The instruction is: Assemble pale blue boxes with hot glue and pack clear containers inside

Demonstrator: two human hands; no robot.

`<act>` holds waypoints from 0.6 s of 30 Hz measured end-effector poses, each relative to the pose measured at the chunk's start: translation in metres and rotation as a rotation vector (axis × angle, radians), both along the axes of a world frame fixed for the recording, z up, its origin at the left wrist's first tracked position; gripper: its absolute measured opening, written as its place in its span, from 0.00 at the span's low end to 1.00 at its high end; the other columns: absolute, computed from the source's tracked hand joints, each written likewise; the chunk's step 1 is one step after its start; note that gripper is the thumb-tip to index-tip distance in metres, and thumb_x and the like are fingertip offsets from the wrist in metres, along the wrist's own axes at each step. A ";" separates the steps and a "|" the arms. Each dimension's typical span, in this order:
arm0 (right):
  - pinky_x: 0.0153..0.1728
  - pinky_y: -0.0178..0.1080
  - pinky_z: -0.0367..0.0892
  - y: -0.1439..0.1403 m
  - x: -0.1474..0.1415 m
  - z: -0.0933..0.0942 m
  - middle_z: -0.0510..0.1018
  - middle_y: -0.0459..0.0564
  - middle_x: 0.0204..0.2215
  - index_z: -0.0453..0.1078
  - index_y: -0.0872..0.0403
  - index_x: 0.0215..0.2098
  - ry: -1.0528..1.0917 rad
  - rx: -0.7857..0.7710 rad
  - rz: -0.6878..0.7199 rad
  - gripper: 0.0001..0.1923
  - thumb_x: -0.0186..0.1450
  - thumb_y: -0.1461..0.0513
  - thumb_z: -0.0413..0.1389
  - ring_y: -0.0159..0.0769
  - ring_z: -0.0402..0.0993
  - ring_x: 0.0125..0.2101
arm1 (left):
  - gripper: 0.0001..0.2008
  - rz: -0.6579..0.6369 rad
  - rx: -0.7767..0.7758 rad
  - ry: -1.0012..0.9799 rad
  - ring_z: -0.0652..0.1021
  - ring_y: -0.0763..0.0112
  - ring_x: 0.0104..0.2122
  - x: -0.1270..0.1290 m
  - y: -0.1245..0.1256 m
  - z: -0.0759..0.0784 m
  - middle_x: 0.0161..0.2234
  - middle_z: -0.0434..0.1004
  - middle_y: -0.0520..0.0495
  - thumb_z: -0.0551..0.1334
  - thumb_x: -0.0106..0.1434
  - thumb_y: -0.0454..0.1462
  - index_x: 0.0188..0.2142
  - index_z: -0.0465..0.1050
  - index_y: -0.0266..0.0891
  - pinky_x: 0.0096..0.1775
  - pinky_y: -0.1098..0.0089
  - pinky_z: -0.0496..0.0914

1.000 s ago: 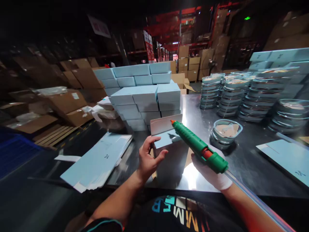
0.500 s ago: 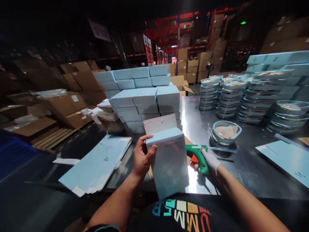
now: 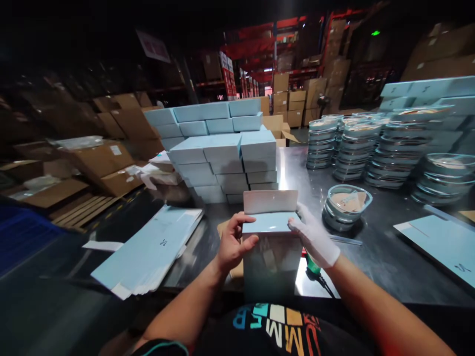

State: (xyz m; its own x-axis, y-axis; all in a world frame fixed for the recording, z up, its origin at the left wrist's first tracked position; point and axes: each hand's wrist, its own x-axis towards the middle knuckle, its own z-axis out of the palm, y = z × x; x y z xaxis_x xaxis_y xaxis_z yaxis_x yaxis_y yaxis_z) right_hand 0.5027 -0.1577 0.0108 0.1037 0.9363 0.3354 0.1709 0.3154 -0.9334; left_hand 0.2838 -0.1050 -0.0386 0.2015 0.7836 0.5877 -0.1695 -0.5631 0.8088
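Half a second ago the gloved right hand (image 3: 315,240) was setting the green glue gun (image 3: 312,264) down on the steel table (image 3: 371,257); now the gun lies there, mostly hidden behind that wrist, and both hands have come onto the pale blue carton (image 3: 271,247). To my eye the gluing is over and the pressing has begun.

The carton stands upright at the table's near edge, right in front of the person, its flap (image 3: 270,201) standing up at the far side. The bare left hand (image 3: 233,243) clasps its left wall at nine o'clock, thumb across the top edge, fingers curled around the side. The right hand lies flat on the top right corner at three o'clock, fingers spread, pressing rather than gripping.

Out at nine o'clock a sheaf of flat blue carton blanks (image 3: 148,249) lies fanned. At two o'clock sits a single clear lidded dish (image 3: 347,205). Beyond, at twelve, finished blue boxes (image 3: 226,158) are stacked, and at one to two o'clock stand columns of stacked dishes (image 3: 356,146).
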 end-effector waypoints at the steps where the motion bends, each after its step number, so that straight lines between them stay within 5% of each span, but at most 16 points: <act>1: 0.57 0.54 0.78 0.000 0.002 0.000 0.85 0.56 0.52 0.75 0.50 0.56 0.013 -0.025 0.012 0.28 0.65 0.43 0.63 0.52 0.83 0.53 | 0.26 0.004 0.015 0.009 0.82 0.58 0.45 0.000 0.001 -0.002 0.48 0.79 0.42 0.75 0.59 0.59 0.43 0.77 0.42 0.44 0.64 0.76; 5: 0.60 0.55 0.77 -0.007 0.020 -0.013 0.83 0.59 0.58 0.74 0.50 0.57 -0.045 0.025 0.054 0.37 0.55 0.45 0.75 0.57 0.80 0.59 | 0.27 0.040 0.140 -0.125 0.83 0.55 0.54 -0.001 0.008 -0.004 0.55 0.79 0.42 0.78 0.58 0.55 0.47 0.71 0.46 0.53 0.57 0.77; 9: 0.67 0.56 0.72 -0.023 0.028 -0.028 0.68 0.55 0.74 0.81 0.46 0.52 -0.096 0.165 0.099 0.22 0.62 0.51 0.74 0.54 0.69 0.71 | 0.24 -0.075 0.253 0.035 0.84 0.50 0.54 -0.006 0.013 0.005 0.47 0.83 0.42 0.75 0.61 0.57 0.47 0.79 0.46 0.56 0.50 0.78; 14: 0.68 0.55 0.72 -0.030 0.028 -0.031 0.73 0.53 0.71 0.84 0.43 0.54 -0.153 0.271 0.147 0.12 0.73 0.56 0.66 0.49 0.73 0.69 | 0.13 -0.135 0.456 0.114 0.83 0.49 0.55 -0.010 0.016 0.013 0.47 0.87 0.40 0.70 0.71 0.51 0.43 0.86 0.47 0.59 0.42 0.77; 18: 0.66 0.51 0.74 -0.023 0.027 -0.034 0.78 0.54 0.67 0.81 0.40 0.61 -0.282 0.427 0.157 0.18 0.76 0.62 0.62 0.44 0.77 0.65 | 0.09 -0.147 0.612 0.201 0.83 0.53 0.56 -0.018 0.017 0.028 0.47 0.88 0.40 0.68 0.73 0.43 0.48 0.83 0.44 0.57 0.46 0.78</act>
